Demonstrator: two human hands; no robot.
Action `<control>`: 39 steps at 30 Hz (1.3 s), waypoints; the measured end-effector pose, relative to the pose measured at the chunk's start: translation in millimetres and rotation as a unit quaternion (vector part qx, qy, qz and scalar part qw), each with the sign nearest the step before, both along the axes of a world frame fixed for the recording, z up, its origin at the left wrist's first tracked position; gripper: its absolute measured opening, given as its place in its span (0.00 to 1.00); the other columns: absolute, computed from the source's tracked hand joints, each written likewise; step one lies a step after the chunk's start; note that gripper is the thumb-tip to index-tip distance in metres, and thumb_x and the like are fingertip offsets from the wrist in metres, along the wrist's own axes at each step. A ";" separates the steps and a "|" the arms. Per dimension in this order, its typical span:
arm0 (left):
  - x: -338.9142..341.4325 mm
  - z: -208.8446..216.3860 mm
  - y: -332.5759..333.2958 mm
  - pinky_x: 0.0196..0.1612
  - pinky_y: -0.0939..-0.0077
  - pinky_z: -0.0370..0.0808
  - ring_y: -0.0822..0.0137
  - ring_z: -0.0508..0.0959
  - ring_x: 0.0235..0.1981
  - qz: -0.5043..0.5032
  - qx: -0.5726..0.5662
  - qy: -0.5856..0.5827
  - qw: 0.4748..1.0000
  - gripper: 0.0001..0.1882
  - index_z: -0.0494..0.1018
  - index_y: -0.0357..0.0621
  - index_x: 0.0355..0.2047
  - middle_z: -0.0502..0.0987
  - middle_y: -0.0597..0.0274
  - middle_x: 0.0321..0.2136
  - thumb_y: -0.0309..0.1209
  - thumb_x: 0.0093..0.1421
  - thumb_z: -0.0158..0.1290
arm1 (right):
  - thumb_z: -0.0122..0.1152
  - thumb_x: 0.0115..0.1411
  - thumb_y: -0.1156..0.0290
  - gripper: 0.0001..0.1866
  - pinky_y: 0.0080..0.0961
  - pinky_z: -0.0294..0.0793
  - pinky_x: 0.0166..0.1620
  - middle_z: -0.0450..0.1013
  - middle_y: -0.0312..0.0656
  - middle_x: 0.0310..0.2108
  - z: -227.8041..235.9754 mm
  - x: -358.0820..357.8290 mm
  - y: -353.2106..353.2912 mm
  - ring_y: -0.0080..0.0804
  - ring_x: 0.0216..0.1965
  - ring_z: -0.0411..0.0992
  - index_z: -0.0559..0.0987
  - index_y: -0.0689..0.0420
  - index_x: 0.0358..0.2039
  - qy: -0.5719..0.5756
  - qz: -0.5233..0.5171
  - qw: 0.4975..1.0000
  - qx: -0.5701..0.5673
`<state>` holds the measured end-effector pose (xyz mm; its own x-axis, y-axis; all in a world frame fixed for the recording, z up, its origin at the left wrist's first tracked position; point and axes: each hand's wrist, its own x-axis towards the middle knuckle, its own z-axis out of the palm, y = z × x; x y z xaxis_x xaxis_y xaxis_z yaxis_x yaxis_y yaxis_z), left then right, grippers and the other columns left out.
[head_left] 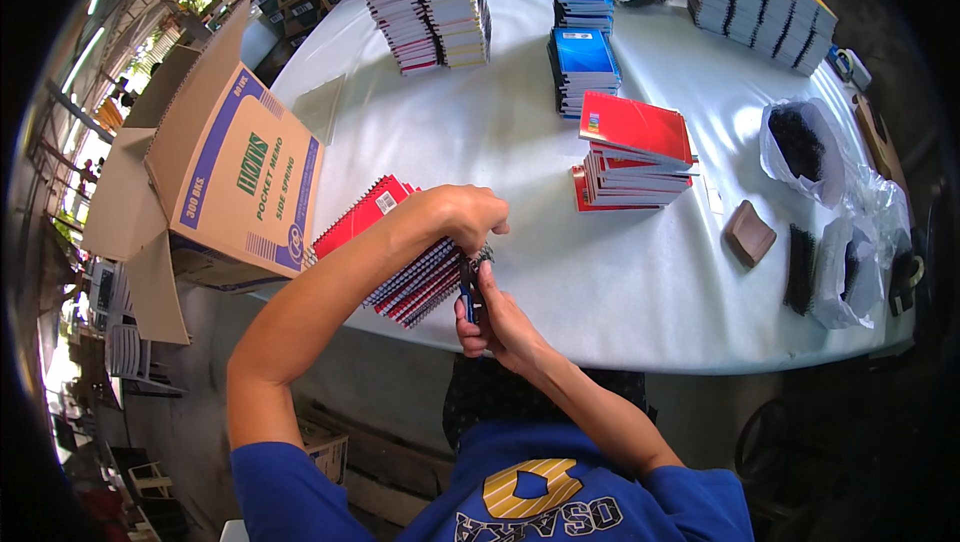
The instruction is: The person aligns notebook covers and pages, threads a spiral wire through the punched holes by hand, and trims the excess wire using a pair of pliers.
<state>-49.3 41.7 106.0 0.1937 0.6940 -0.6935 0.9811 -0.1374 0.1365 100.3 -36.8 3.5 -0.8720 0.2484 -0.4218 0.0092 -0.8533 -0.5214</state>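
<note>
A pile of spiral-bound notebooks (357, 216) with red covers leans at the table's near edge, its black coil edges fanned toward me. My left hand (468, 216) reaches across the right end of this pile, fingers curled downward. What its fingertips pinch is hidden behind the hand. Just below, my right hand (495, 325) is closed around a small tool with a blue handle and dark jaws, which looks like pliers (467, 300). The jaws point up, close to the coil ends beneath my left hand.
An open cardboard box (245, 167) stands at the left. Red notebooks without visible coils (635, 127) are stacked at right, blue ones (586, 54) behind. Tall notebook stacks (425, 12) stand farther back. Bags of black coils (800, 142) and a brown block (749, 233) lie right.
</note>
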 end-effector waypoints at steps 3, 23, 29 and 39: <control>12.1 7.2 2.7 0.49 0.63 0.76 0.50 0.78 0.48 0.023 -0.002 0.026 0.999 0.36 0.69 0.44 0.58 0.76 0.44 0.49 0.19 0.44 0.56 | 0.33 0.61 0.28 0.40 0.24 0.69 0.27 0.67 0.37 0.20 -16.3 1.2 8.8 0.27 0.20 0.67 0.71 0.59 0.33 0.042 0.018 0.998 0.035; 10.1 -17.9 0.1 0.51 0.64 0.75 0.50 0.78 0.50 0.006 -0.011 -0.012 1.000 0.32 0.72 0.42 0.56 0.77 0.45 0.49 0.16 0.46 0.51 | 0.28 0.62 0.29 0.41 0.30 0.72 0.32 0.68 0.38 0.22 -25.6 10.0 1.7 0.32 0.24 0.68 0.72 0.59 0.33 0.081 0.032 0.991 -0.098; 9.9 -19.0 2.2 0.52 0.65 0.75 0.51 0.77 0.51 0.014 -0.022 -0.007 1.000 0.31 0.73 0.42 0.55 0.76 0.47 0.50 0.16 0.47 0.51 | 0.27 0.62 0.29 0.42 0.33 0.75 0.36 0.72 0.39 0.24 -18.4 12.5 -1.0 0.33 0.27 0.72 0.74 0.59 0.34 0.014 -0.006 0.999 -0.041; 12.9 -26.3 -0.9 0.52 0.64 0.75 0.51 0.77 0.50 0.000 0.001 0.018 1.000 0.27 0.75 0.43 0.53 0.78 0.47 0.48 0.19 0.49 0.55 | 0.31 0.61 0.28 0.41 0.26 0.68 0.27 0.67 0.36 0.19 -29.6 10.9 5.9 0.29 0.19 0.63 0.72 0.58 0.30 0.027 0.019 0.994 -0.107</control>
